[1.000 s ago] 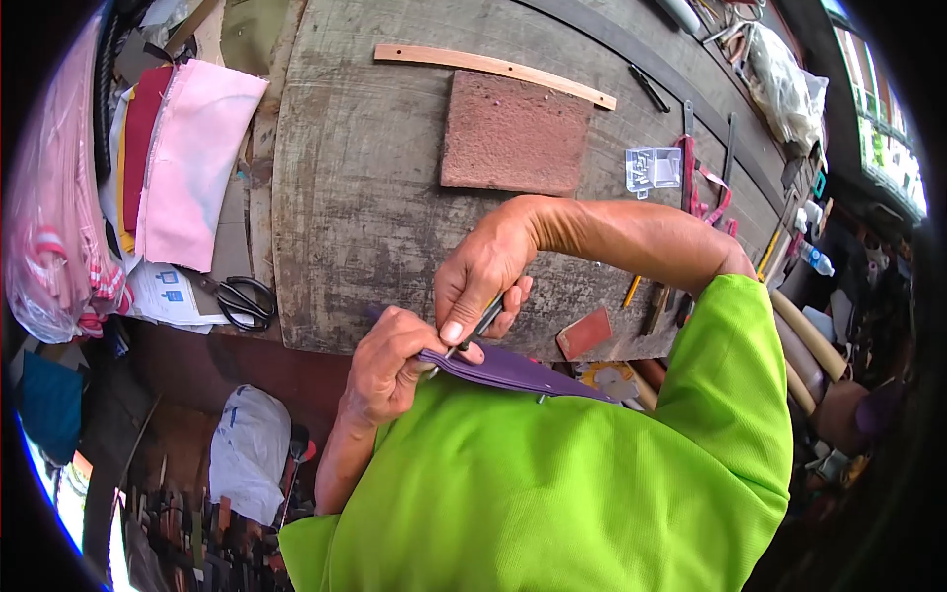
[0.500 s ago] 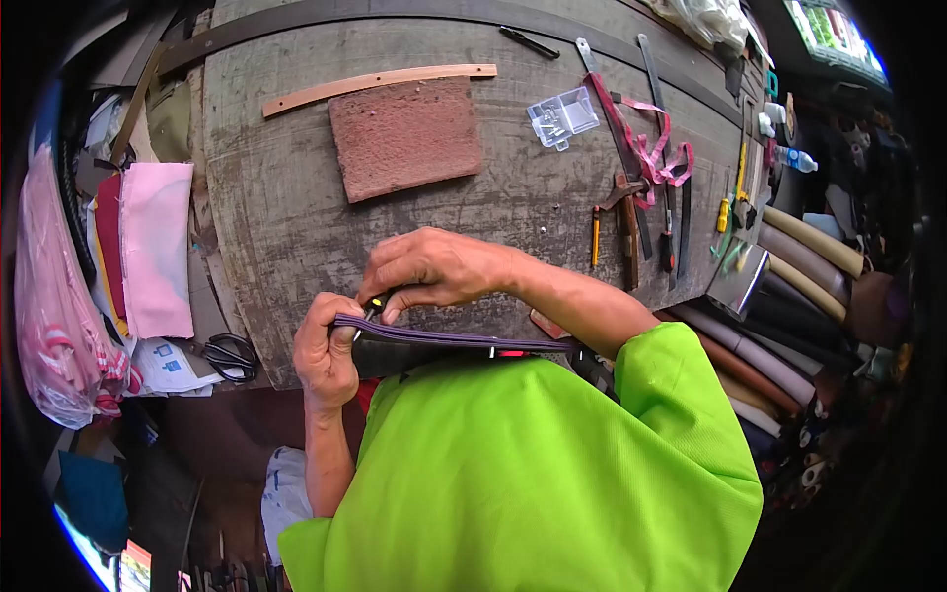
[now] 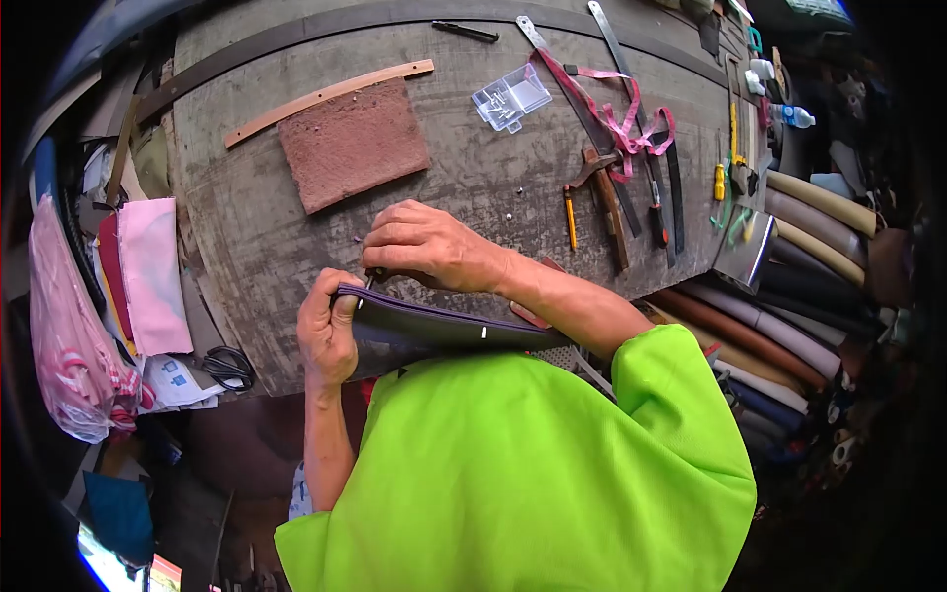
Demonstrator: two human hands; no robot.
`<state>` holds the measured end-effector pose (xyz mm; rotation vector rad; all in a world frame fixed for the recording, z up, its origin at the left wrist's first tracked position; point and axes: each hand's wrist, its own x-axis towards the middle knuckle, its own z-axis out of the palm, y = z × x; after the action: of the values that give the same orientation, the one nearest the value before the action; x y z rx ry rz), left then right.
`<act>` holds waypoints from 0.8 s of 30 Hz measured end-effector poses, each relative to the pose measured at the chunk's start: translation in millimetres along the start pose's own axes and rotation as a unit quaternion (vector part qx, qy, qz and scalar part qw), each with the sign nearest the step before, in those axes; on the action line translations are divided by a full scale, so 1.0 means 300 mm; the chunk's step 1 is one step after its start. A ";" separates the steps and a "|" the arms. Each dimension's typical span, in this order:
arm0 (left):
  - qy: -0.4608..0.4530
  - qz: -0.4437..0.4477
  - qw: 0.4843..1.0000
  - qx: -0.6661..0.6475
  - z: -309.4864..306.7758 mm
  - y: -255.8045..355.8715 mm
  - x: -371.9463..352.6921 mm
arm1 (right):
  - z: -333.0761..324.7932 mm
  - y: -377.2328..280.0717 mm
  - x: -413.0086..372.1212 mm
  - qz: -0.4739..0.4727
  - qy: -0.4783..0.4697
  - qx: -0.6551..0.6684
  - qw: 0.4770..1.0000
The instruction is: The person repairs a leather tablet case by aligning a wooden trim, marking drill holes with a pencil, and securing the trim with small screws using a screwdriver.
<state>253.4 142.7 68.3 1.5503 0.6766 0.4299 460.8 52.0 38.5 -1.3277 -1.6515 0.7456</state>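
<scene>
My left hand [image 3: 327, 331] pinches the left end of a stack of dark, purple-edged sheets [image 3: 434, 326], held up at the table's front edge. Short white pins [image 3: 483, 333] poke out of the stack. Above that same end, my right hand [image 3: 434, 247] has its fingers closed on a small screwdriver [image 3: 375, 272]; most of its handle is hidden, and its thin metal shaft meets the sheets' upper edge. The right forearm crosses over the stack's far end.
A reddish slab [image 3: 355, 143] and a wooden strip [image 3: 330, 102] lie on the worn table. Further right are a clear box [image 3: 510, 97] of small metal parts, a hammer [image 3: 607, 212], pink tape [image 3: 626, 128] and rulers. Scissors [image 3: 229, 367] and pink fabric [image 3: 154, 276] sit left.
My right hand has tilted, with its knuckles more upright over the screwdriver. The stack's face now shows more. The view has shifted, so the table items appear further left.
</scene>
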 end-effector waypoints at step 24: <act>0.168 -0.261 0.944 0.117 -0.279 -0.445 -0.071 | -0.050 0.178 -0.222 0.357 0.105 -0.268 0.889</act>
<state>162.3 192.3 -52.3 1.4533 1.4050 0.2161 501.9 0.4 -17.7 -2.3910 -1.2090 0.5229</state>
